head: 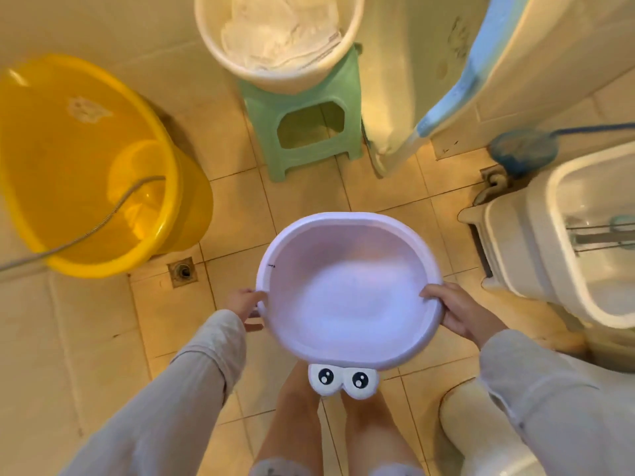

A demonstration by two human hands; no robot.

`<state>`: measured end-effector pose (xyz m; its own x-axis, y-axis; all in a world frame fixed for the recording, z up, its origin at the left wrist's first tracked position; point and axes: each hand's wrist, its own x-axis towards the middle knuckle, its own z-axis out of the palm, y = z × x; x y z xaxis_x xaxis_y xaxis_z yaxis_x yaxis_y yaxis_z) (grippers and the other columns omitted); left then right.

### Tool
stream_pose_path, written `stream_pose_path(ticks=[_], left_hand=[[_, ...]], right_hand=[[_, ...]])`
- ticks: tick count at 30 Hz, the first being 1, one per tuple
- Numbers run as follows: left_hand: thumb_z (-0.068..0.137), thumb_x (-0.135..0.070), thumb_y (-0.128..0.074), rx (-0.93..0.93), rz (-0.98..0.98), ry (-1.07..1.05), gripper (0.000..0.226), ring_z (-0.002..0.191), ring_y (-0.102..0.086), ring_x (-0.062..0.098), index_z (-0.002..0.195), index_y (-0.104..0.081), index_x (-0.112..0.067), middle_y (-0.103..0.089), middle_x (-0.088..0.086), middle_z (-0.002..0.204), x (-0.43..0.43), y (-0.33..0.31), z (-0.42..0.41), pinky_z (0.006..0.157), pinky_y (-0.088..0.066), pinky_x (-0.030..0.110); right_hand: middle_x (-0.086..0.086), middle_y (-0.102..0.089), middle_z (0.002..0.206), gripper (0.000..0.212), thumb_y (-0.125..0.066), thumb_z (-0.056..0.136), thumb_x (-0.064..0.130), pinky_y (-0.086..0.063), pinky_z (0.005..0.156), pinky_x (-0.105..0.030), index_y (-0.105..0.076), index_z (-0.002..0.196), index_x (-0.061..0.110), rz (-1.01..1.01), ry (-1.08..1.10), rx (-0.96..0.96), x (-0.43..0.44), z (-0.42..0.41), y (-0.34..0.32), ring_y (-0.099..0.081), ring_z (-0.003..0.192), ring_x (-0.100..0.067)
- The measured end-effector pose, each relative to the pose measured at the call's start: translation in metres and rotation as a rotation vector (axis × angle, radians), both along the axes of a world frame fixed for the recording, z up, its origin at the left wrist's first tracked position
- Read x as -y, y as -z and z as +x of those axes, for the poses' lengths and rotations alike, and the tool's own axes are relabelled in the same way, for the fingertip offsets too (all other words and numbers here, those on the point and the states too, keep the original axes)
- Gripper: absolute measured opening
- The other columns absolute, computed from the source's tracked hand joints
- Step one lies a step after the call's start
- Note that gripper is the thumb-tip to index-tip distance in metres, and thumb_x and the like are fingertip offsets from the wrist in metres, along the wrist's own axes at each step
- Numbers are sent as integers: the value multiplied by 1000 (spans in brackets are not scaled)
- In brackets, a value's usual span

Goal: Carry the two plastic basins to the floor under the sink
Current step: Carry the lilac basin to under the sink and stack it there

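Observation:
I hold a pale lilac plastic basin [347, 290] level above the tiled floor, in the middle of the head view. It is empty, and a pair of cartoon eyes sticks out from its near rim. My left hand [245, 304] grips the left rim and my right hand [460, 310] grips the right rim. Whether a second basin is nested under it stays hidden. The white sink [563, 235] hangs at the right edge, with the floor beneath it mostly out of sight.
A large yellow tub [86, 159] with a metal hose in it stands at the left. A white basin of cloth [278, 39] rests on a green stool [305, 132] ahead. A floor drain [182, 271] lies left of the basin. A toilet rim [481, 438] shows at lower right.

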<state>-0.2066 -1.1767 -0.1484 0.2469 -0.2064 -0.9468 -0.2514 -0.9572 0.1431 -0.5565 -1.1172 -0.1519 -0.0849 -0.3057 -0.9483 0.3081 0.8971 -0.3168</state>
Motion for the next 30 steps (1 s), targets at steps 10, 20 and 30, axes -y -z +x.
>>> stream_pose_path(ticks=[10, 20, 30], left_hand=[[83, -5, -61, 34, -223, -6, 38, 99, -61, 35, 121, -56, -2, -62, 22, 119, 0, -143, -12, 80, -52, 42], [84, -4, -61, -167, -337, 191, 11, 55, -47, 21, 76, -56, -9, -51, 10, 59, 31, -196, -61, 56, -46, 32], [84, -6, -59, -243, -270, 674, 22, 55, -39, 18, 65, -50, -14, -40, 7, 62, 27, -187, -113, 52, -43, 26]], right_hand=[[-13, -66, 86, 27, -54, 85, -3, -53, 68, -38, -60, 111, 1, -102, 191, -112, -55, 15, -117, -61, 80, -26], [-9, -65, 85, 22, -52, 86, -2, -51, 66, -35, -60, 104, 8, -247, 456, -199, -109, 1, -178, -59, 77, -24], [-9, -65, 88, 26, -56, 85, 1, -51, 67, -35, -62, 108, 10, -201, 1016, -244, -236, 90, -166, -60, 82, -25]])
